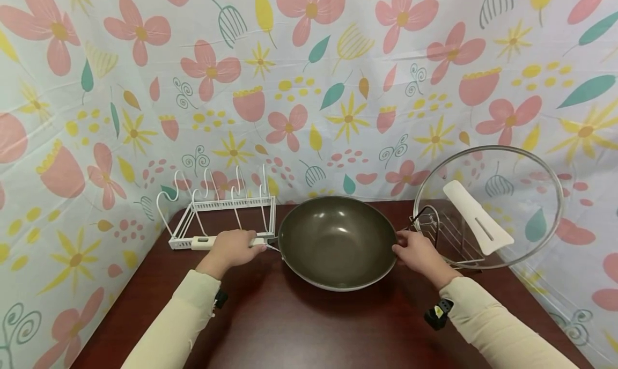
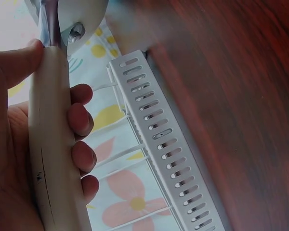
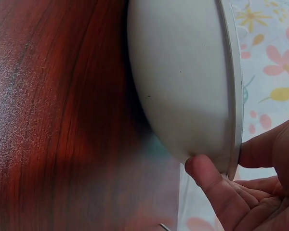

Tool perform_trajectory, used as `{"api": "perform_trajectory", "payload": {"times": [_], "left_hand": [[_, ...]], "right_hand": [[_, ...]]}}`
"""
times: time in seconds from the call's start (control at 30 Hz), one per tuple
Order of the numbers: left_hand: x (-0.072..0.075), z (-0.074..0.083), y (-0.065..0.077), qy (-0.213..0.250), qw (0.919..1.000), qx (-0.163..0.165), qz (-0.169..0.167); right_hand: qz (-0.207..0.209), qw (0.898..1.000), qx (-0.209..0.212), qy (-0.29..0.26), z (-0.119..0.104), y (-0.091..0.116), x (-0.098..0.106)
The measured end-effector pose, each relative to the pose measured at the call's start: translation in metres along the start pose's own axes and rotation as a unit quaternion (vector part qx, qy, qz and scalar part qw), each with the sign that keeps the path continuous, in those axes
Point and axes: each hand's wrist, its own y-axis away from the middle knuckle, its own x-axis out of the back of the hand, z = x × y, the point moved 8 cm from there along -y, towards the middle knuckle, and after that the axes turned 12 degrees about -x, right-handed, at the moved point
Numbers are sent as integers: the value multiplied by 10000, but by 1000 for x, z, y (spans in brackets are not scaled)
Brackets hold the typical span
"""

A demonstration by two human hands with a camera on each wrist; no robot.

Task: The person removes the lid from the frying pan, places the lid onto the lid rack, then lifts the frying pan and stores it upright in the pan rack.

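A wok (image 1: 338,243) with a dark inside and a pale outer wall (image 3: 183,72) is held between my two hands over the middle of the table. My left hand (image 1: 234,248) grips its cream handle (image 2: 50,125), fingers curled round it. On the far side of the wok from the handle, my right hand (image 1: 420,252) pinches the rim, thumb on one face and fingers against the outer wall. Just behind the handle stands a white wire rack (image 1: 241,201), whose slotted base (image 2: 156,125) shows in the left wrist view.
At the right, a large glass lid (image 1: 526,197) with a white handle (image 1: 475,216) leans upright in a dark wire stand (image 1: 446,227). The dark red wooden table (image 1: 309,331) runs back to a flower-printed curtain (image 1: 309,90).
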Motion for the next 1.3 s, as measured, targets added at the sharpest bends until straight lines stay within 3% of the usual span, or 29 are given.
{"api": "perform_trajectory", "payload": {"times": [0.63, 1.3], "left_hand": [[0, 1, 0, -92, 9997, 42, 221], [1, 10, -12, 46, 9988, 435, 215]], "right_hand": [[226, 9994, -116, 230, -4, -23, 1], [156, 9991, -146, 378, -12, -54, 11]]}}
